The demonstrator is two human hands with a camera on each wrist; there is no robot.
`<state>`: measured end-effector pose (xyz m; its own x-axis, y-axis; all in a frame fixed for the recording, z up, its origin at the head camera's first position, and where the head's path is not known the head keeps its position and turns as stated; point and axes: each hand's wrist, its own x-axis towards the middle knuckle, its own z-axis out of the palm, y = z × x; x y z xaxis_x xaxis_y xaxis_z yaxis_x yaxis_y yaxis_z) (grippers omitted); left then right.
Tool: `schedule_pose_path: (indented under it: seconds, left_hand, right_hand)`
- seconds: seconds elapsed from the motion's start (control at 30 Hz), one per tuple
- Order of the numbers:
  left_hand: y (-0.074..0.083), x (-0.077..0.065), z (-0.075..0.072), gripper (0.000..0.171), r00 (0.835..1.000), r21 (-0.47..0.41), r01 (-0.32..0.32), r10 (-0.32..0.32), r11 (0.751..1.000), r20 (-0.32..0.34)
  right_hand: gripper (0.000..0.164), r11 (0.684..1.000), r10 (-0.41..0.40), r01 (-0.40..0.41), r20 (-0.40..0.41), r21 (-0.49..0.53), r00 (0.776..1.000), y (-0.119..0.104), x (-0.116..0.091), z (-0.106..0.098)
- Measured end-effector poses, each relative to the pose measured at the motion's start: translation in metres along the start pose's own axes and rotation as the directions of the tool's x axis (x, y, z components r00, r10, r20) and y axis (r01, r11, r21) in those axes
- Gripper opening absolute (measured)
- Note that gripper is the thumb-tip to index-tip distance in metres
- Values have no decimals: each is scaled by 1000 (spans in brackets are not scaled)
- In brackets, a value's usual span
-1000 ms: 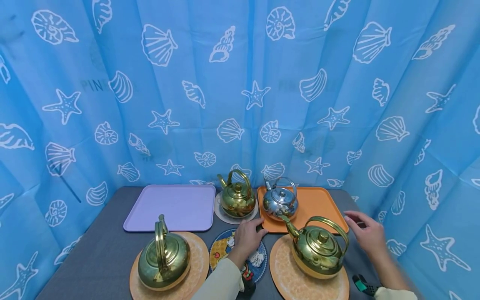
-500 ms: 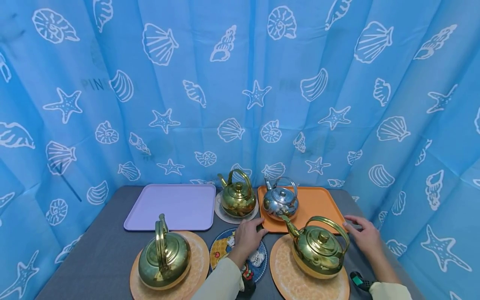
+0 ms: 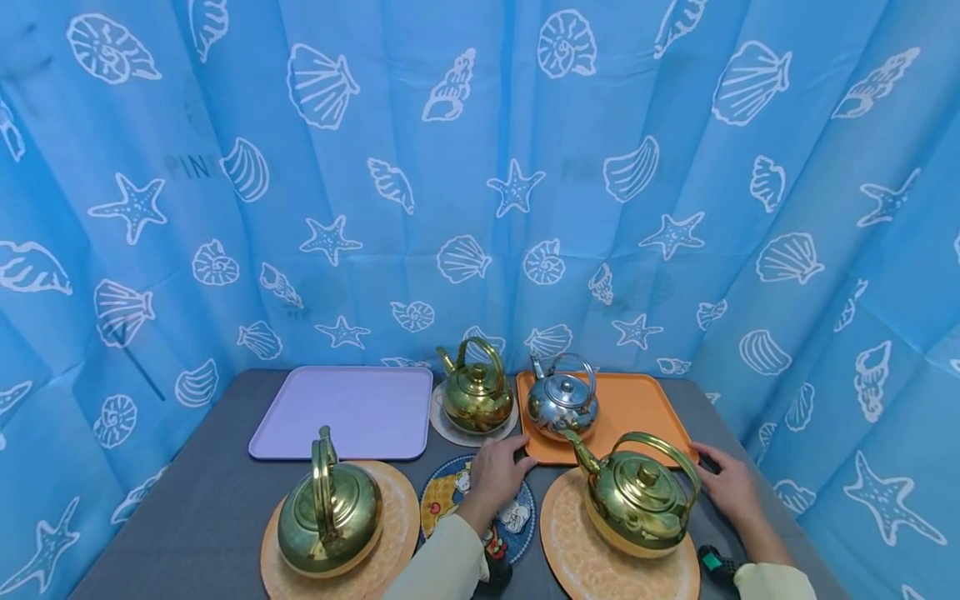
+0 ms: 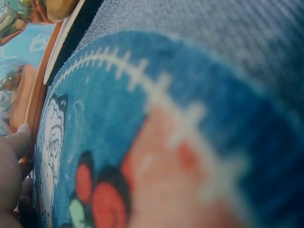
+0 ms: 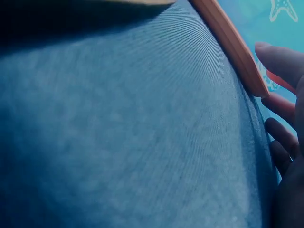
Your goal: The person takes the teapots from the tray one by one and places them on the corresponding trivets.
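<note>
My left hand [image 3: 504, 460] rests on a round blue cartoon mat [image 3: 446, 492], fingers relaxed, fingertips at the front-left edge of the orange tray [image 3: 637, 408]. In the left wrist view the fingers [image 4: 12, 161] lie beside the tray's rim [image 4: 35, 95] and the blue cartoon mat [image 4: 142, 142]. My right hand [image 3: 712, 467] sits low at the tray's front-right corner, and its spread fingers [image 5: 285, 95] are around that corner of the tray [image 5: 228, 42]. A silver kettle [image 3: 562, 406] stands on the tray.
Gold kettles stand on round mats at front left [image 3: 328, 515], front right [image 3: 636, 500] and back centre [image 3: 476, 395]. A lilac tray [image 3: 345, 412] lies at back left. A green-black object [image 3: 716, 562] is by my right wrist. Blue shell-print curtain [image 3: 480, 167] surrounds the grey table [image 3: 202, 500].
My right hand has dropped lower and moved in to the orange tray's front-right corner. The left hand and the kettles have stayed in place.
</note>
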<state>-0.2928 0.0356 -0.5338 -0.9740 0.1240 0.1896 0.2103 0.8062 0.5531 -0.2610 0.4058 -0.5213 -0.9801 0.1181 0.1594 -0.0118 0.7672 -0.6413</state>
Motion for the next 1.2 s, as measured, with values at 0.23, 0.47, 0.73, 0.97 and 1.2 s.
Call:
schedule_pose_path:
  seconds: [0.23, 0.47, 0.73, 0.97, 1.2]
  left_hand:
    - [2, -1, -2, 42, 1000, -8, 24, -24, 1000, 2]
    - [2, -2, -1, 43, 1000, -6, 16, -16, 1000, 2]
    - [4, -2, -2, 42, 999, -14, 31, -31, 999, 11]
    - [4, 1, -7, 39, 998, -111, 49, -45, 993, 37]
    - [5, 4, -14, 33, 999, -267, 25, -18, 963, 28]
  right_hand:
    - [50, 1000, 3, -3, 43, -14, 999, 0, 5, 1]
    - [49, 999, 34, -33, 49, -24, 998, 3, 6, 3]
    - [54, 998, 67, -67, 48, -12, 997, 6, 7, 5]
    - [58, 997, 70, -69, 56, -25, 996, 9, 8, 2]
    - [60, 992, 120, -123, 111, 18, 987, 5, 8, -4]
